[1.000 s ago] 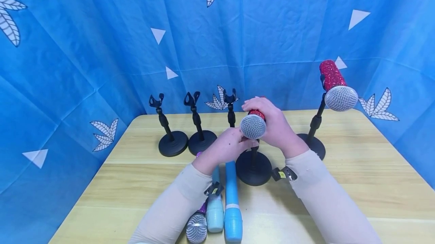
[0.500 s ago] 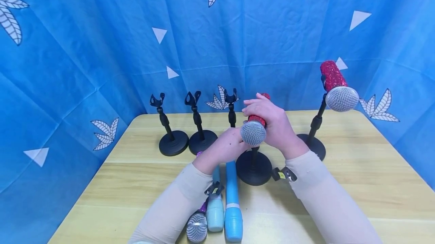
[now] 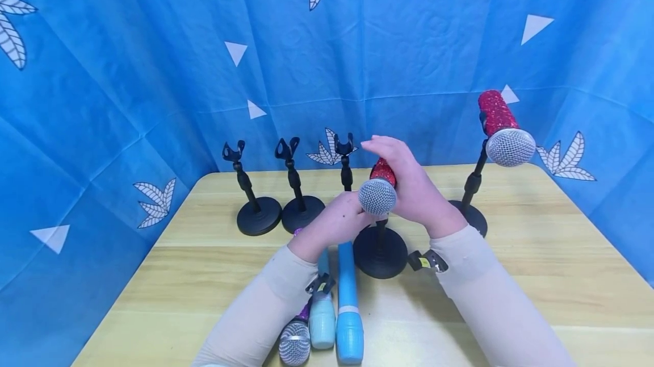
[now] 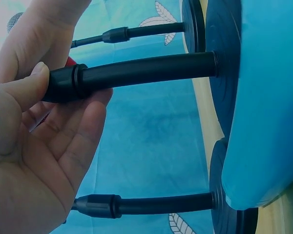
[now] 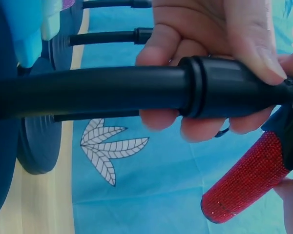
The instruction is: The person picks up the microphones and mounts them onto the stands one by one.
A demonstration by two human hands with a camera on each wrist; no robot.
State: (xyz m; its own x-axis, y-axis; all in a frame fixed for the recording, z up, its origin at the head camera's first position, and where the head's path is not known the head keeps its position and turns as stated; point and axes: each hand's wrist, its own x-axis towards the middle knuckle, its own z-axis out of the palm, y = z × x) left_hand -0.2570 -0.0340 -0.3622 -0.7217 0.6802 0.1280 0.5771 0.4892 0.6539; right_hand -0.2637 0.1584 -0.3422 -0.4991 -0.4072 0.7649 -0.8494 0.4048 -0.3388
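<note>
The red glittery microphone with a silver mesh head (image 3: 380, 190) sits tilted in the clip of a round-based black stand (image 3: 380, 256). The right hand (image 3: 409, 185) touches it, fingers nearly straight; the left hand (image 3: 341, 220) grips the stand's collar between thumb and fingers. Nearby on the pale wooden table (image 3: 587, 276) lie a bright blue microphone (image 3: 349, 333), a pale aqua microphone (image 3: 323, 322) and a purple, silver-headed microphone (image 3: 294, 343). Farther off, a second red microphone (image 3: 503, 125) is mounted.
</note>
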